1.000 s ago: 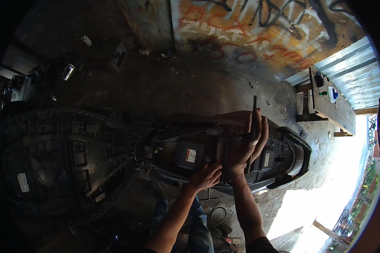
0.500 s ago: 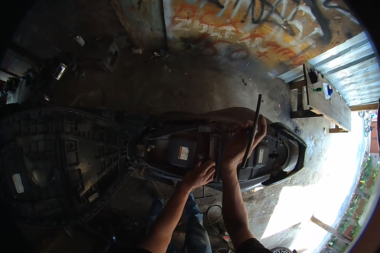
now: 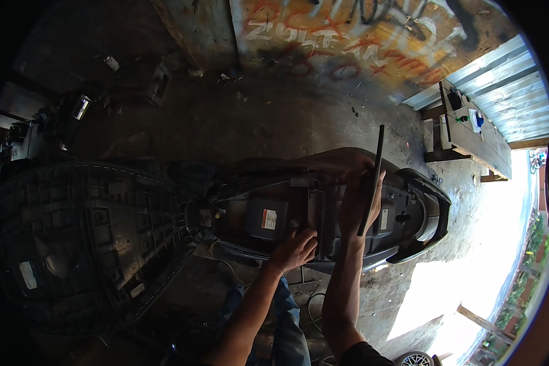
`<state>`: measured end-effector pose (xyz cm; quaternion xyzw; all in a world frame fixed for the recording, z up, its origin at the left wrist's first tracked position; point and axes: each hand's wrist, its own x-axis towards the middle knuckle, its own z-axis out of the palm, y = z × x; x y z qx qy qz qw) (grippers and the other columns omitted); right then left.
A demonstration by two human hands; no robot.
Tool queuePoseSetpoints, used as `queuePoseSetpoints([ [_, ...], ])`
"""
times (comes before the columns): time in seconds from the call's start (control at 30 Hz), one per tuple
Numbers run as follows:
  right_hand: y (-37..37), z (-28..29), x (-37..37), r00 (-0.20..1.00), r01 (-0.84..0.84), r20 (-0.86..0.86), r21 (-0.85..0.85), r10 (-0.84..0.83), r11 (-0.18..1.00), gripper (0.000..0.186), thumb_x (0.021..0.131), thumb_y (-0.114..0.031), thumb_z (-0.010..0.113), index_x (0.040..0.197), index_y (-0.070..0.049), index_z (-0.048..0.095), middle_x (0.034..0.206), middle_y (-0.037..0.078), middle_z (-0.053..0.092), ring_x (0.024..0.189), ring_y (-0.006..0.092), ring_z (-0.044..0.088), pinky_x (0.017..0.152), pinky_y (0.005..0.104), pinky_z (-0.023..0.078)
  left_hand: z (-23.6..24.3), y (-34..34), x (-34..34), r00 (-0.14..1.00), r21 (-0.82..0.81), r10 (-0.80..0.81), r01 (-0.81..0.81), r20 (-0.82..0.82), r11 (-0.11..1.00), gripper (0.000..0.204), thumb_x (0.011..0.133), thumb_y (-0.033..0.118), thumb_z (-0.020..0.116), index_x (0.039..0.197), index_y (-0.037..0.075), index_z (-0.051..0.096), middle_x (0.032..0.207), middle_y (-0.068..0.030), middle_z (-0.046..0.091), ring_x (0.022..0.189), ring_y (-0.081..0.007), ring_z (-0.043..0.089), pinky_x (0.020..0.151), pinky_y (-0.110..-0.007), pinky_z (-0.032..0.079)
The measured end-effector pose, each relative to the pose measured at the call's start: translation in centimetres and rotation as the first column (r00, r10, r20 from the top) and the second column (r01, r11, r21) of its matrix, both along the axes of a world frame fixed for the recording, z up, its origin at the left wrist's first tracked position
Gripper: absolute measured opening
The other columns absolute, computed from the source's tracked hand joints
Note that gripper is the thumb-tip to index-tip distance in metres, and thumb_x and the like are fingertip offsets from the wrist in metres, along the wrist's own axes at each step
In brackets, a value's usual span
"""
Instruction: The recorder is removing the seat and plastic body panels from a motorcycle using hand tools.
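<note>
Rod (image 3: 373,180), against right hand (image 3: 354,202), upper end jutting beyond

There are two hands, one left hand (image 3: 296,250) and one right hand (image 3: 355,210), and one dark rod (image 3: 376,177). One motorbike (image 3: 327,221) has one seat (image 3: 85,238) at its left and one black box (image 3: 256,213) bearing one label (image 3: 269,219). Two jeans-clad legs (image 3: 288,329), one far-right worktop (image 3: 482,147) and one near-right wheel (image 3: 416,360) show.
</note>
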<state>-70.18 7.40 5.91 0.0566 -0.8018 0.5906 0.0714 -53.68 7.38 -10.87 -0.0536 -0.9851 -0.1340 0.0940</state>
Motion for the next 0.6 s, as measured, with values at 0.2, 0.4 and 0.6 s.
queuePoseSetpoints([
  [0.2, -2.0, -0.7, 1.0, 0.983, -0.173, -0.160, -0.641, 0.090, 0.748, 0.048, 0.109, -0.038, 0.033, 0.133, 0.001, 0.048, 0.096, 0.005, 0.055, 0.086, 0.0123, 0.050, 0.083, 0.0319, 0.045, -0.4, 0.1, 0.3, 1.000, -0.007, 0.010, -0.010, 0.006, 1.000, 0.033, 0.087, 0.044, 0.061, 0.096, 0.012, 0.063, 0.113, 0.0001, 0.055, 0.124, -0.0160, 0.044, 0.098, -0.046, 0.043],
  [0.4, 3.6, -0.7, -2.1, 0.669, -0.590, 0.089, -0.540, 0.738, 0.601, 0.073, 0.107, -0.052, 0.027, 0.050, -0.011, 0.049, 0.049, -0.001, 0.041, 0.050, 0.0127, 0.047, 0.058, 0.0298, 0.043, -0.1, 0.3, 0.0, 0.999, 0.044, -0.014, 0.015, -0.029, 0.999, 0.028, 0.086, 0.036, 0.064, 0.095, 0.011, 0.060, 0.117, -0.0039, 0.054, 0.120, -0.0166, 0.050, 0.100, -0.043, 0.042],
  [0.6, 0.8, -1.7, 0.9, 0.968, -0.239, -0.052, -0.500, 0.246, 0.832, 0.048, 0.106, -0.042, 0.044, 0.127, 0.001, 0.049, 0.085, 0.006, 0.055, 0.078, 0.0124, 0.053, 0.075, 0.0264, 0.044, -0.6, 0.2, 0.4, 1.000, 0.029, -0.005, 0.006, -0.022, 1.000, 0.028, 0.086, 0.037, 0.064, 0.095, 0.011, 0.060, 0.117, -0.0043, 0.053, 0.120, -0.0173, 0.049, 0.101, -0.044, 0.041],
])
